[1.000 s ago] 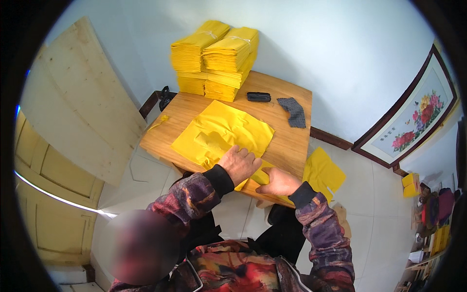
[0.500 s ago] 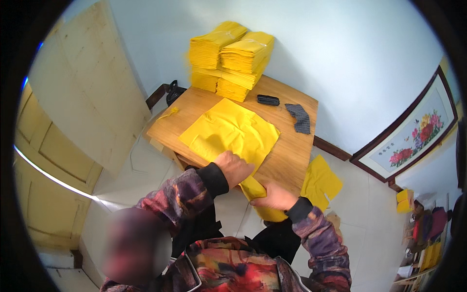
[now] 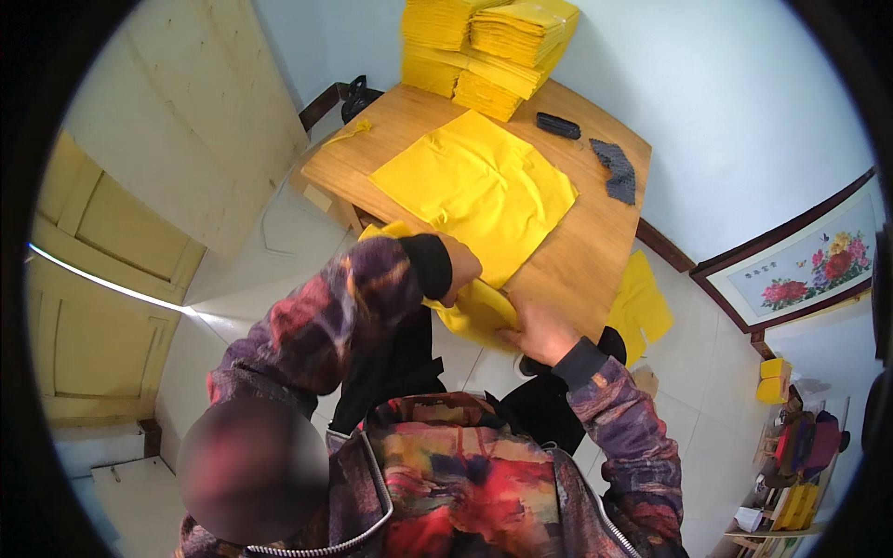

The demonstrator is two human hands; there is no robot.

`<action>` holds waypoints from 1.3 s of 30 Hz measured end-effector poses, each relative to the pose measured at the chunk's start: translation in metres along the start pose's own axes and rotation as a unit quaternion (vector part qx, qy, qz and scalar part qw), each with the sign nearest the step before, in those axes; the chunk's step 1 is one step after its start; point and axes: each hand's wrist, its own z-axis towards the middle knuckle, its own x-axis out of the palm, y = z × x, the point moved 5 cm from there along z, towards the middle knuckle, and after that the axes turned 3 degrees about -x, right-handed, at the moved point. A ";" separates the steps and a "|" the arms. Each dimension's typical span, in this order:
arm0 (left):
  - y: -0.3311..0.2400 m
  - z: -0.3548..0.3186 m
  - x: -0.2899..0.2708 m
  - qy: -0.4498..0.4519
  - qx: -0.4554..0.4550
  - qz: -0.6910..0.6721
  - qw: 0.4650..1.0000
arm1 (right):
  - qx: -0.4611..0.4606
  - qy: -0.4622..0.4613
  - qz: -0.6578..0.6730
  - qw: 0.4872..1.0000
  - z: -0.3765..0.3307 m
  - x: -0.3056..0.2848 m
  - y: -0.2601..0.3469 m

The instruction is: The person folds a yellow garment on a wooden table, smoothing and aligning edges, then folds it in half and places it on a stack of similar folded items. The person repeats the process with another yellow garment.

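A yellow cloth (image 3: pixel 476 314) hangs bunched between my two hands at the table's near edge. My left hand (image 3: pixel 459 268) is closed on its upper part, the fingers partly hidden behind the wrist and cuff. On the right side of the cloth, my right hand (image 3: pixel 542 329) pinches its edge between thumb and fingers. More yellow fabric (image 3: pixel 385 230) shows beyond my left sleeve. Just past my hands, a yellow cloth sheet (image 3: pixel 484 181) lies spread and slightly creased on the wooden table (image 3: pixel 588 244); whether it joins the held cloth I cannot tell.
Tied stacks of folded yellow cloth (image 3: pixel 516 37) stand at the table's back. To their right lie a black oblong case (image 3: pixel 558 126) and a dark grey fabric piece (image 3: pixel 616 173). Yellow cloth (image 3: pixel 642 307) lies beyond the right edge, low down. A yellow scrap (image 3: pixel 353 131) rests at left.
The view has shifted, so the table sits higher. My left hand has turned and the held cloth is bunched wider between my hands. Yellow fabric now shows beyond my left sleeve.
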 end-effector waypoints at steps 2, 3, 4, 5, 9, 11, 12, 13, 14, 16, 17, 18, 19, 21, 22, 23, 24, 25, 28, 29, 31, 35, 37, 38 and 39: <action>0.006 -0.002 -0.004 0.005 0.068 -0.072 0.995 | 0.051 -0.055 -0.151 0.986 0.000 -0.005 -0.001; 0.010 -0.003 -0.005 -0.004 0.047 -0.064 0.997 | 0.054 -0.071 -0.158 0.983 0.003 -0.007 -0.002; 0.012 -0.005 -0.007 -0.012 0.027 -0.054 0.998 | 0.037 -0.032 -0.084 0.995 0.008 -0.004 -0.004; 0.010 -0.007 -0.005 -0.015 -0.007 -0.010 1.000 | -0.009 -0.010 -0.011 1.000 0.011 -0.003 -0.005; -0.016 -0.021 -0.009 -0.187 0.002 0.069 0.980 | 0.042 0.172 0.455 0.873 0.012 0.028 -0.012; -0.014 -0.022 0.000 -0.126 -0.012 0.051 0.991 | -0.016 0.125 0.306 0.944 0.013 0.027 -0.010; -0.012 -0.022 0.003 -0.096 -0.020 0.040 0.994 | -0.018 0.108 0.226 0.968 0.013 0.026 -0.009; -0.009 -0.021 0.007 -0.052 -0.008 0.045 0.998 | -0.019 0.023 0.051 0.998 0.011 0.024 -0.005; -0.005 -0.020 0.008 -0.041 -0.001 0.029 0.999 | -0.023 -0.013 -0.008 1.000 0.009 0.024 0.000; 0.002 -0.018 0.009 -0.011 0.023 -0.010 1.000 | -0.021 -0.096 -0.127 0.987 0.001 0.020 0.006; 0.001 -0.017 0.007 -0.053 0.005 0.008 0.999 | -0.011 -0.101 -0.154 0.983 0.001 0.021 0.005; -0.004 -0.016 0.008 -0.093 -0.010 0.025 0.995 | 0.011 -0.043 -0.029 0.999 0.003 0.027 -0.003; -0.010 -0.015 0.010 -0.130 -0.019 0.040 0.990 | 0.011 0.009 0.092 0.996 0.004 0.034 -0.009; -0.025 -0.011 0.011 -0.190 0.008 0.084 0.978 | 0.065 0.130 0.471 0.870 -0.001 0.056 -0.016; -0.030 -0.010 0.012 -0.211 0.023 0.105 0.972 | 0.053 0.130 0.497 0.857 -0.003 0.060 -0.018; -0.035 -0.012 0.011 -0.251 0.037 0.126 0.959 | 0.062 0.135 0.525 0.838 -0.006 0.065 -0.020; -0.034 -0.010 0.014 -0.220 0.031 0.115 0.968 | 0.095 0.149 0.552 0.815 -0.010 0.072 -0.022; -0.032 -0.008 0.018 -0.179 0.017 0.100 0.979 | 0.073 0.117 0.411 0.901 -0.008 0.072 -0.023; -0.025 -0.006 0.017 -0.144 -0.034 0.080 0.986 | 0.007 -0.095 -0.080 0.992 -0.015 0.052 -0.016; -0.023 -0.007 0.011 -0.181 -0.030 0.081 0.980 | -0.043 -0.180 -0.097 0.978 -0.017 0.044 -0.010; -0.024 -0.001 0.011 -0.166 -0.053 0.095 0.980 | 0.007 -0.098 0.057 0.993 -0.014 0.050 -0.022; -0.044 0.007 0.019 -0.186 -0.066 0.177 0.964 | 0.052 0.075 0.464 0.881 -0.014 0.073 -0.035; -0.049 0.007 0.021 -0.215 -0.036 0.184 0.958 | 0.106 0.101 0.586 0.797 -0.020 0.082 -0.035; -0.050 0.007 0.022 -0.221 -0.021 0.184 0.958 | 0.051 0.070 0.485 0.870 -0.019 0.077 -0.032; -0.047 0.006 0.023 -0.208 -0.023 0.171 0.963 | 0.031 0.040 0.374 0.926 -0.020 0.072 -0.029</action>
